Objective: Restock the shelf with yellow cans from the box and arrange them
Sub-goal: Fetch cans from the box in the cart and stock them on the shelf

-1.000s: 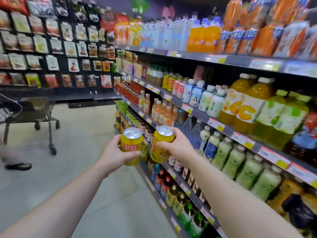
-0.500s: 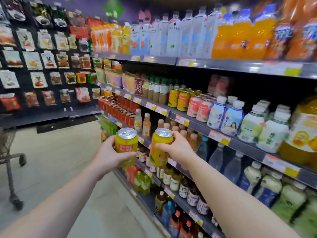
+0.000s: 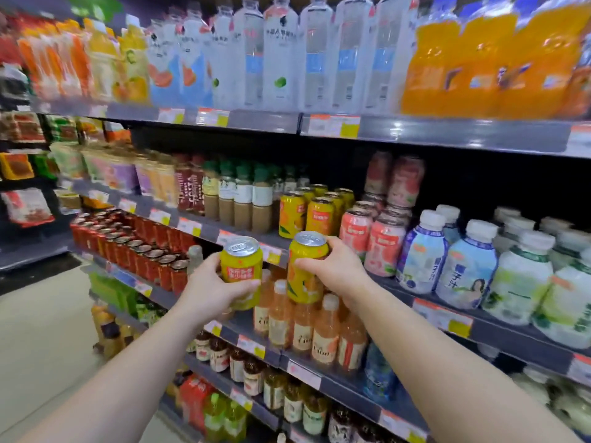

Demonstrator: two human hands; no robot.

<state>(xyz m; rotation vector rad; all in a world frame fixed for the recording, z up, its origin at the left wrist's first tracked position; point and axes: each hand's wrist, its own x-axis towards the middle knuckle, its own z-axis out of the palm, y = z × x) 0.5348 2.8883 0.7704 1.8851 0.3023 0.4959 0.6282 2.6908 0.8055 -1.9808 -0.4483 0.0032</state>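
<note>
Left hand [image 3: 213, 290] grips one yellow can [image 3: 242, 270] upright, right hand [image 3: 332, 266] grips a second yellow can [image 3: 306, 266], slightly tilted. Both cans held in air just below and in front of the shelved yellow cans [image 3: 311, 211], which sit left of pink cans [image 3: 372, 241].

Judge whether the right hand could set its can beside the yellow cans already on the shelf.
Probably yes: the right hand holds its can just below the shelved yellow cans, with open shelf edge in front.

Dark shelf [image 3: 243, 234], yellow cans [image 3: 315, 209], pink cans [image 3: 371, 238], white bottles [image 3: 463, 260]
</note>
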